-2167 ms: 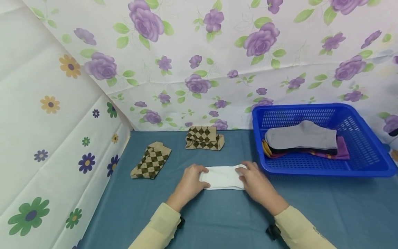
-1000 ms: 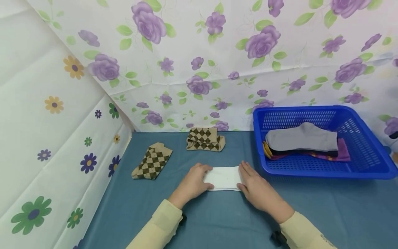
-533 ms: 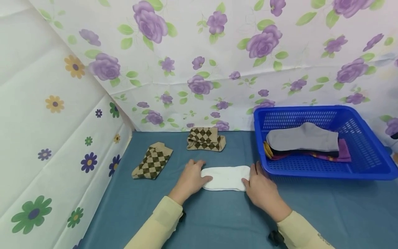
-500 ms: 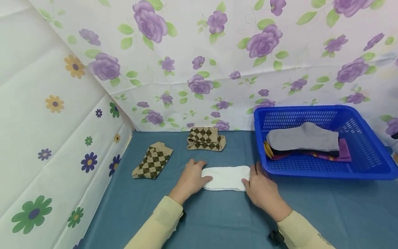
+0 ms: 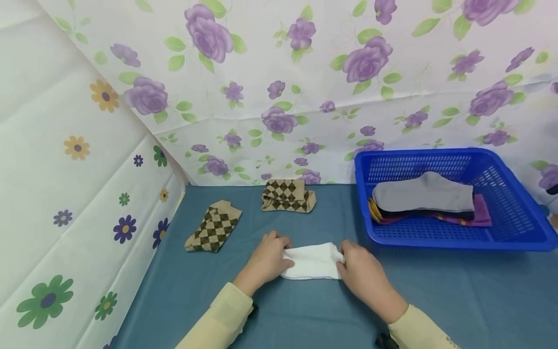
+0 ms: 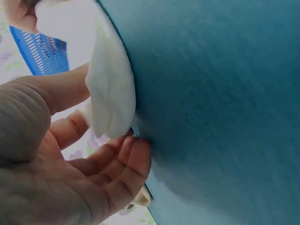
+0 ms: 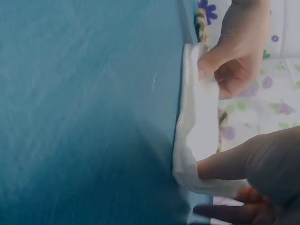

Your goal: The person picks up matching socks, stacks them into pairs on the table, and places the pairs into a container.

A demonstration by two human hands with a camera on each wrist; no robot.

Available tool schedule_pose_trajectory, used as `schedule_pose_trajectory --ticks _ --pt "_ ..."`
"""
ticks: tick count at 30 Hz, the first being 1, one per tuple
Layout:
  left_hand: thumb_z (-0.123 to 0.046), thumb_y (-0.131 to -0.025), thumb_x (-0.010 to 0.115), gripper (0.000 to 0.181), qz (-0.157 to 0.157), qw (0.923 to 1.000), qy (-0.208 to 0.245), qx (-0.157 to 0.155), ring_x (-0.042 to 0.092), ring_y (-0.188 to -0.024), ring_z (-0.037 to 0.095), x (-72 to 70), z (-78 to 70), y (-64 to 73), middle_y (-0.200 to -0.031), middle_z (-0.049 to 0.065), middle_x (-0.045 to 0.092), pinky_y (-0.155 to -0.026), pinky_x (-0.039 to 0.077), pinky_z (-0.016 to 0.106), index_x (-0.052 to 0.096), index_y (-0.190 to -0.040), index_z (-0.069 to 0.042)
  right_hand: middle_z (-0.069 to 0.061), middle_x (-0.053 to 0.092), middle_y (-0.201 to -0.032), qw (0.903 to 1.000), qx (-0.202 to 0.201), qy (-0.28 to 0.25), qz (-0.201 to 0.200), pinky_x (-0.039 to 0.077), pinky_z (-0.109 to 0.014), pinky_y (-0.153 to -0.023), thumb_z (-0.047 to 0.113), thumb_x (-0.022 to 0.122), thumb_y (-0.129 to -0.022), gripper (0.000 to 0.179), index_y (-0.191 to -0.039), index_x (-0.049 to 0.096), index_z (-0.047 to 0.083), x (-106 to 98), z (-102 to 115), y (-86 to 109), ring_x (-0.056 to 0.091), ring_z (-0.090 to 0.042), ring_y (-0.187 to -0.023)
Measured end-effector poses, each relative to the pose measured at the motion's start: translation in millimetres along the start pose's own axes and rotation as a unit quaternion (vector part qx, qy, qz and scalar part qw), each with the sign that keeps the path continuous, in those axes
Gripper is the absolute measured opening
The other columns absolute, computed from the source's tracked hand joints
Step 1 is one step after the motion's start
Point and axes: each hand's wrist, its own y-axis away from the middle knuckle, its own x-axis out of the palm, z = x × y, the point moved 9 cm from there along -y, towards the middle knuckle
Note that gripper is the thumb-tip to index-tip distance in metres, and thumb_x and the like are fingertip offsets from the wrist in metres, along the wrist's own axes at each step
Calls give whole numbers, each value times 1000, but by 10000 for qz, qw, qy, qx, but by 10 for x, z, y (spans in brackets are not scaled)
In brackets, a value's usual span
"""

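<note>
A folded white sock (image 5: 310,261) lies across the front middle of the table, between the two hands. My left hand (image 5: 267,259) pinches its left end; in the left wrist view the thumb (image 6: 70,86) is on top while the other fingers curl near the cloth. On the opposite end, my right hand (image 5: 364,276) grips the sock, whose right end is bunched and slightly raised. The right wrist view shows the right thumb (image 7: 220,166) pressed on the sock (image 7: 199,122), with fingers partly hidden behind it.
A brown diamond-patterned sock (image 5: 213,227) lies flat at left; a matching folded one (image 5: 288,196) sits at the back. At right, a blue plastic basket (image 5: 453,242) holds a grey sock (image 5: 423,193) over dark and purple ones. A flowered sheet (image 5: 244,97) hangs behind the blue tablecloth (image 5: 314,315).
My right hand went from lying flat on the sock to gripping its end. Both hands have brought the sock slightly toward me, and its right end has bunched up.
</note>
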Motion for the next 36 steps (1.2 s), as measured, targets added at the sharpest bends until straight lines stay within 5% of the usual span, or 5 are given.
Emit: schedule_pose_trajectory --ticks 10,15,22,31,36 --pt "-12 -91 61 11 -272 9877 1468 471 49 -59 10 -221 -33 -21 -77 -3 55 -53 42 23 52 -87 -18 3 66 -94 9859 -864 -1029 -1002 48 -21 -58 2 64 -83 24 -90 50 20 -589 233 70 61 -6 -79" --pt "-20 -91 60 10 -577 9767 1984 579 55 -63 10 -413 -151 -82 -83 -5 59 -54 46 26 54 -99 -23 3 62 -82 9780 -732 -1175 -1558 44 -21 -50 3 61 -86 23 -98 52 20 -924 164 77 49 -5 -59" --pt "-27 -87 67 32 -271 9431 3179 933 58 -68 16 -605 -525 -224 -90 1 64 -62 49 30 49 -113 -20 -6 67 -95 9623 -336 -1516 -2235 54 -29 -63 13 62 -88 19 -105 53 15 -1443 -146 5 64 -13 -79" --pt "-9 -92 59 25 -10 9011 4056 1533 50 -57 31 -890 -1110 -471 -65 10 40 -59 53 36 37 -100 1 -12 63 -106 9564 -682 -1552 -2378 44 -3 -60 13 64 -88 25 -103 44 8 -1907 -471 -117 67 -17 -81" --pt "-11 -92 58 16 -315 9044 3904 1694 58 -66 34 -973 -1333 -655 -74 13 53 -57 53 33 46 -89 0 -12 60 -117 9492 -1163 -1255 -2641 39 2 -62 -2 65 -83 16 -79 57 11 -2100 -575 -134 64 -26 -89"
